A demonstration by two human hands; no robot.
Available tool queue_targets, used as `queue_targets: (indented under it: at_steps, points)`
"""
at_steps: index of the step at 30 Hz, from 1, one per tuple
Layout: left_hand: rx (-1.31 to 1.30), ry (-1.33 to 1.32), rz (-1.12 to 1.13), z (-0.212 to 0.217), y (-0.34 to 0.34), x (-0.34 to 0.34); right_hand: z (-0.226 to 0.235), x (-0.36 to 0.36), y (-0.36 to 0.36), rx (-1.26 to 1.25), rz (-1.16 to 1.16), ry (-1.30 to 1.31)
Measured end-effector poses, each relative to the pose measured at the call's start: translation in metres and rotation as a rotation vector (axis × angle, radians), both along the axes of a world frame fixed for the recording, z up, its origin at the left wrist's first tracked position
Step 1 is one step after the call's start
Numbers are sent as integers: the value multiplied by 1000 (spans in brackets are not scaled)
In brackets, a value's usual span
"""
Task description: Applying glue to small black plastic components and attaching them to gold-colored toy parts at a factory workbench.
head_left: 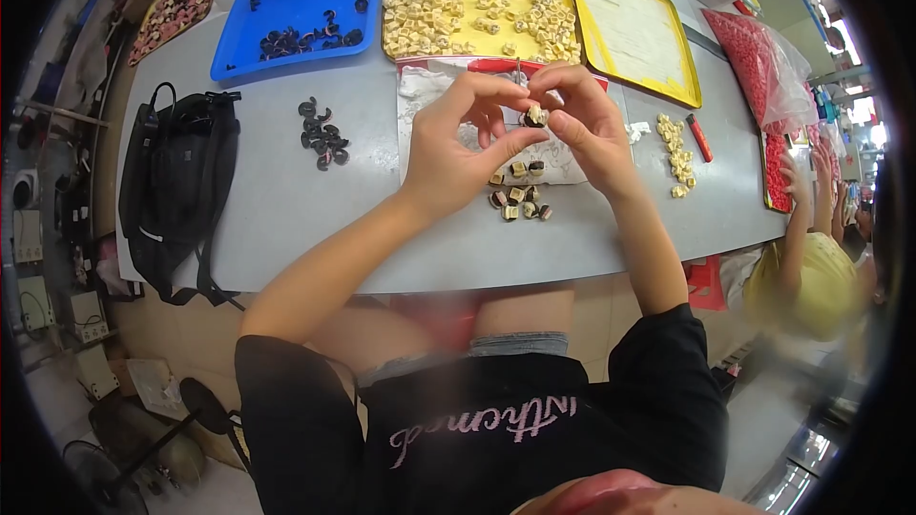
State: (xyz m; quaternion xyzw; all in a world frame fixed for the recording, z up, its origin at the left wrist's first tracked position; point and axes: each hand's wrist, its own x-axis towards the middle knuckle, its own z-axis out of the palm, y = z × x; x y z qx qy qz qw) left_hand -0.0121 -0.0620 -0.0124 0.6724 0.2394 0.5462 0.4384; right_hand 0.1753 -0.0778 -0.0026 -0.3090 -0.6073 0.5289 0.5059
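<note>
Over a white paper sheet (417,88) on the grey table, my left hand (448,138) and my right hand (593,133) meet at a small cream-and-black plastic part (535,117). Thumb and fingers of each hand pinch it from its two sides. Just below my hands lie several similar cream-and-black parts (516,196) in a loose cluster. A pile of black curved pieces (323,136) is to the left of my left hand. Cream pieces (676,158) lie in a strip to the right of my right hand.
Along the back stand a blue tray (229,46) with black pieces, a yellow tray (468,14) with cream pieces and another yellow-rimmed tray (634,29). A black bag (181,186) lies left. A red stick-like object (700,138) and a bag of red pieces (749,62) are right, near another person (806,277).
</note>
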Motion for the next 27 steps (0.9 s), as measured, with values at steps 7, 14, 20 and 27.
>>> queue_targets:
  at_steps: [7, 14, 20, 27]
  points:
    - [-407, -175, -263, 0, 6, 0, 7, -4, 3, 222, -30, -126]
    - [-622, -249, -404, 2, 6, -2, 9, 1, 0, 269, -31, -244]
    - [-774, -304, -576, -5, 9, -3, 6, 2, -3, 305, -75, -241]
    - [-885, -312, -566, 4, 9, -6, 10, -3, 0, 364, -109, -273]
